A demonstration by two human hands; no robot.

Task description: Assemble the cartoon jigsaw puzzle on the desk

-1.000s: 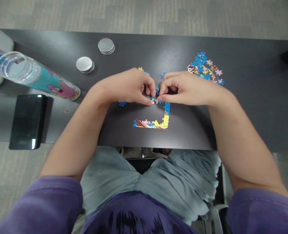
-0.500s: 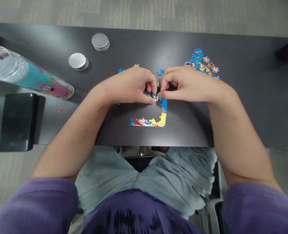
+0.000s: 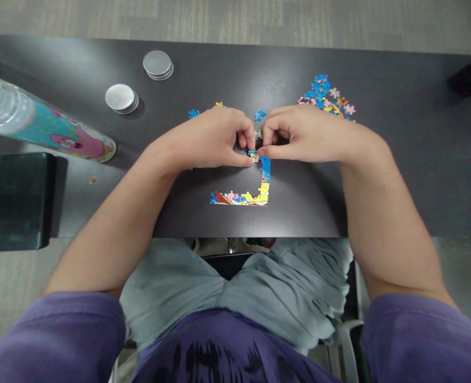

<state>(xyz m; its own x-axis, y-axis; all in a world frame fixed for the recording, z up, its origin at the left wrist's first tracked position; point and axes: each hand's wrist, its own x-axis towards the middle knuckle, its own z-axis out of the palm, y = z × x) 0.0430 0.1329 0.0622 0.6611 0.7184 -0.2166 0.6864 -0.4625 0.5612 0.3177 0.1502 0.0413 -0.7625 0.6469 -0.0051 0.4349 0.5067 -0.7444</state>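
Between the thumb and fingers of my left hand (image 3: 223,137) is a small jigsaw puzzle piece (image 3: 253,155), blue with yellow and pink. My right hand (image 3: 299,133) is pinched just to its right, its thumb and fingertips at the upper end of the joined puzzle edge (image 3: 265,183); what it grips is partly hidden. That joined strip makes an L: blue and yellow up the right side, red, pink and yellow along the bottom. Past my fingertips lie a loose blue piece (image 3: 259,115) and another small piece (image 3: 258,134). More pieces show behind my left hand, partly covered by it.
A heap of loose pieces (image 3: 325,96) lies beyond my right hand. To the left are two stacks of silver discs (image 3: 157,64) (image 3: 121,98), a clear-topped printed tube (image 3: 59,125) and a black box (image 3: 23,199) at the front edge. A dark object (image 3: 470,77) stands far right.
The whole view has shifted slightly, with things on the table appearing a little further left and up. Both hands keep nearly the same pinched pose around the piece.
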